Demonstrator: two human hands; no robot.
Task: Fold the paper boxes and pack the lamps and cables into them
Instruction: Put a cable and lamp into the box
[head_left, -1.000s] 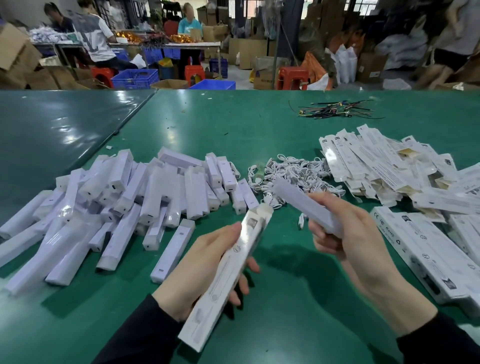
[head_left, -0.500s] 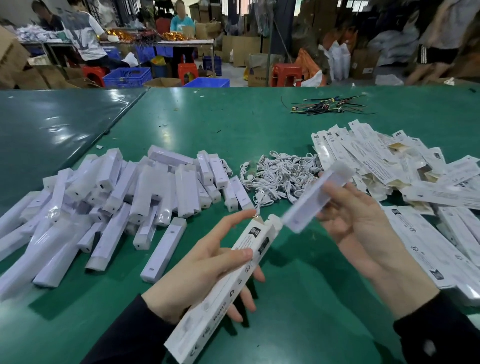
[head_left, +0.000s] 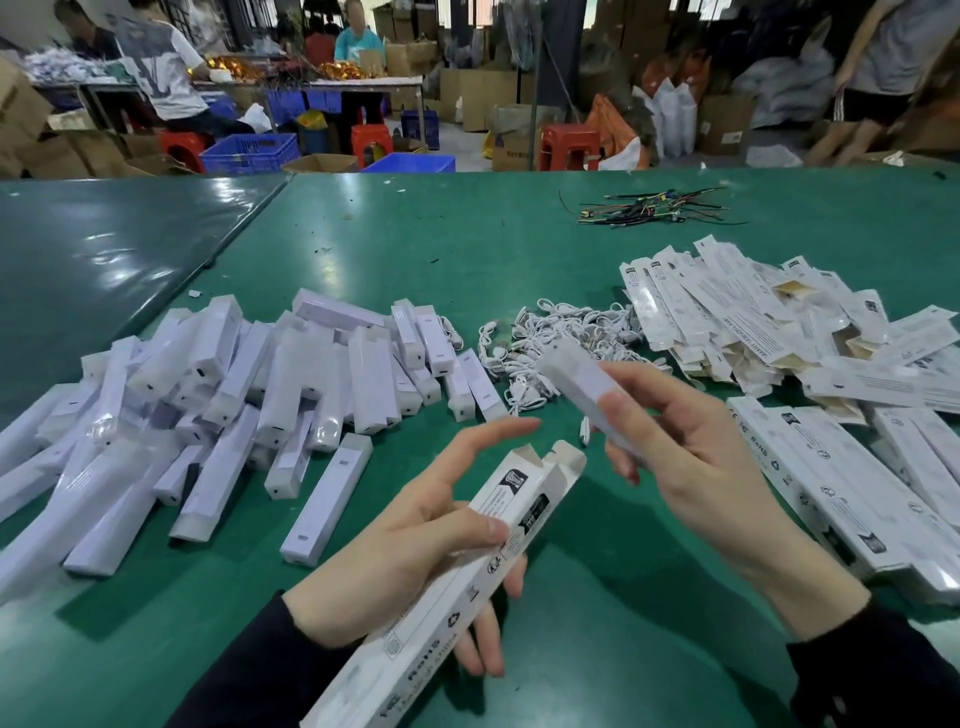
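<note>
While the left hand (head_left: 415, 551) grips a long white paper box (head_left: 457, 587) between thumb and curled fingers, index finger stretched out straight, the box points up and to the right with its top flaps (head_left: 545, 460) standing open; what lies inside the box cannot be seen. The right hand (head_left: 691, 457) holds 1 wrapped white lamp (head_left: 587, 387), fingers curled round its lower part, so that the lamp slants up to the left, above and just beside the open mouth of the box but apart from it. A small white cable end (head_left: 585, 431) hangs below the right hand, beside the lamp. On the green table (head_left: 415, 249), left of the hands, lies a loose pile of wrapped white lamps (head_left: 234, 395), several stacked across one another. Behind the hands sits a heap of coiled white cables (head_left: 550, 332), between the lamp pile and a spread of flat, unfolded paper boxes (head_left: 769, 322) at the right. Nearer the right edge, further flat printed boxes (head_left: 852, 483) lie side by side. Far back on the table rests a bundle of thin coloured wires (head_left: 654, 208). Beyond the table, blue plastic crates (head_left: 249, 150), red stools (head_left: 569, 145) and cardboard cartons (head_left: 483, 98) stand on the floor, with seated people (head_left: 166, 73) at another bench.
</note>
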